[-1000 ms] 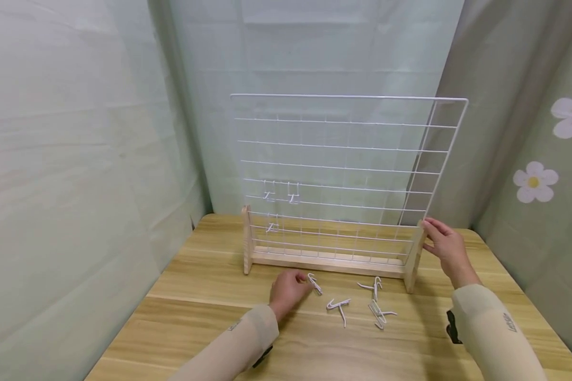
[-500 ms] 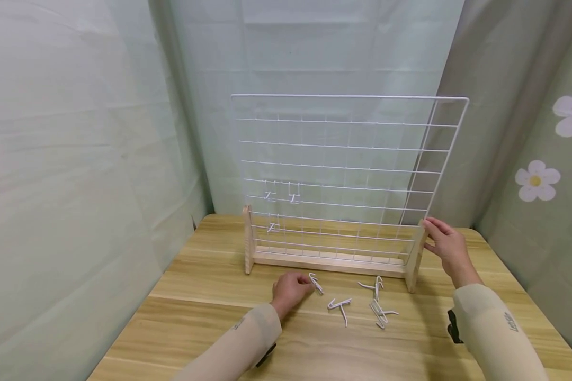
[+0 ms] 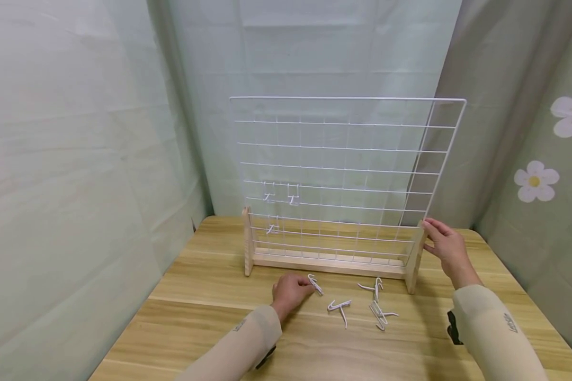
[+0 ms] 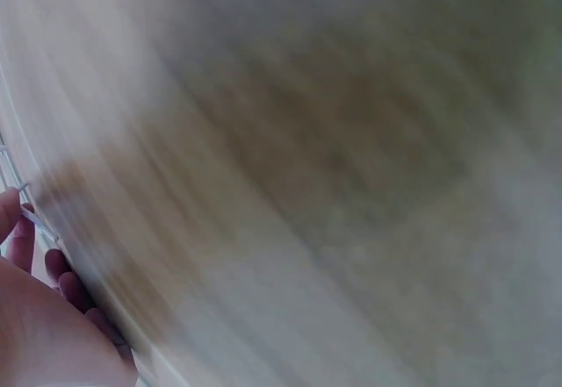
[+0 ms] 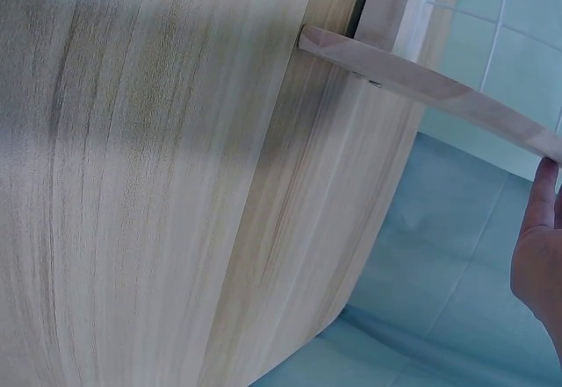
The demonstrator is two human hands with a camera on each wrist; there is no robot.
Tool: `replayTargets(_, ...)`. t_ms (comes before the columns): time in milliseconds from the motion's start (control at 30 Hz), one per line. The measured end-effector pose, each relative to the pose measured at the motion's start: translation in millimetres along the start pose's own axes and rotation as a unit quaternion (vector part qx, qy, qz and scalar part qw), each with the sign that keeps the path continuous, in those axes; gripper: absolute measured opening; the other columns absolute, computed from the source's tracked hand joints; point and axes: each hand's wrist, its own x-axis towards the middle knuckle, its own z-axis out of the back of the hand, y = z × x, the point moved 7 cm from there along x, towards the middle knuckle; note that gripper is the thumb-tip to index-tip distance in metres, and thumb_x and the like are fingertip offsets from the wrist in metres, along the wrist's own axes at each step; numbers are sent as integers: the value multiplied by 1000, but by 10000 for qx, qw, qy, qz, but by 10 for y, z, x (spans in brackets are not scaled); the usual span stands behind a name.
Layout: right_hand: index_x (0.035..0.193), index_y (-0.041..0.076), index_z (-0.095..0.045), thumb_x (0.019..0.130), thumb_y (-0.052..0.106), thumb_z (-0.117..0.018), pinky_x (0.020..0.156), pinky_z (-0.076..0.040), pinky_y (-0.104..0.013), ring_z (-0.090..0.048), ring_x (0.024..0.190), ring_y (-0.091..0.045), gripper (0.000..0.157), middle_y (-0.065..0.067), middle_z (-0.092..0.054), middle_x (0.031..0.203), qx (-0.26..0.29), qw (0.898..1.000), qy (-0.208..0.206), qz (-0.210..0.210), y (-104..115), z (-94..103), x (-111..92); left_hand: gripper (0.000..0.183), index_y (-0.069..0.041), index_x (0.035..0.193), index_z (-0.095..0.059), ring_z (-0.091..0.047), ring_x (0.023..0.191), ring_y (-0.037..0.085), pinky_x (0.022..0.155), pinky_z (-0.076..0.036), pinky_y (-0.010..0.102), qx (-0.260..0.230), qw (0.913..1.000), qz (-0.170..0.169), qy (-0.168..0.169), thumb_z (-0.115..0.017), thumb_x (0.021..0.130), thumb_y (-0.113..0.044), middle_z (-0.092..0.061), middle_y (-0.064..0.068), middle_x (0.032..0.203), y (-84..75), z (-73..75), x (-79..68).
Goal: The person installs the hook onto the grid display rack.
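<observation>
My left hand point(image 3: 289, 292) is low over the table, its thumb and fingertips pinching a white wire hook point(image 3: 316, 286). The left wrist view catches the hook point(image 4: 39, 224) between the fingers at its left edge; the rest is blurred there. A white wire grid rack point(image 3: 343, 170) stands upright in a wooden base point(image 3: 329, 263). With thumb and fingers, my right hand point(image 3: 450, 253) holds the top of the base's right wooden upright point(image 3: 413, 259). In the right wrist view a fingertip meets that upright point(image 5: 430, 84). Three white hooks point(image 3: 293, 197) hang on the grid's lower left.
Loose white hooks lie on the wooden table point(image 3: 200, 317): one point(image 3: 340, 307) right of the left hand, and two touching or nearly touching, an upper hook point(image 3: 375, 288) and a lower hook point(image 3: 378, 315). Pale cloth curtains point(image 3: 95, 159) surround the table's left, back and right.
My left hand has shifted slightly right, and its fingertips have come together on the nearest hook. My right hand stays on the upright.
</observation>
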Motion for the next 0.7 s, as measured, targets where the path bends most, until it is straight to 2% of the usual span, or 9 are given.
replayTargets(333, 133, 11, -59, 94, 40, -65, 73, -53, -17, -51, 99, -4, 49, 17, -57, 104, 276, 9996, 34, 15, -2, 3, 1, 5, -23, 78, -79, -63, 87, 17, 81, -38, 48, -14, 9998, 177, 97, -79, 80, -27, -71, -13, 81, 34, -23, 12)
replayTargets(533, 140, 7, -53, 94, 43, -64, 74, -53, -16, -50, 102, -6, 59, 17, -54, 106, 22, 10000, 31, 65, -10, 9, 8, 6, -22, 76, -78, -63, 84, 17, 82, -38, 49, -106, 9995, 291, 18, -77, 81, -27, -70, -12, 78, 49, -25, 19)
replayTargets(700, 143, 5, -49, 95, 42, -63, 73, -53, -16, -50, 101, -4, 63, 17, -55, 106, 52, 9999, 84, 94, -6, 1, 17, 8, -21, 75, -78, -64, 83, 17, 84, -38, 51, -180, 9991, 362, -92, -74, 81, -25, -70, -12, 77, 79, -30, 28)
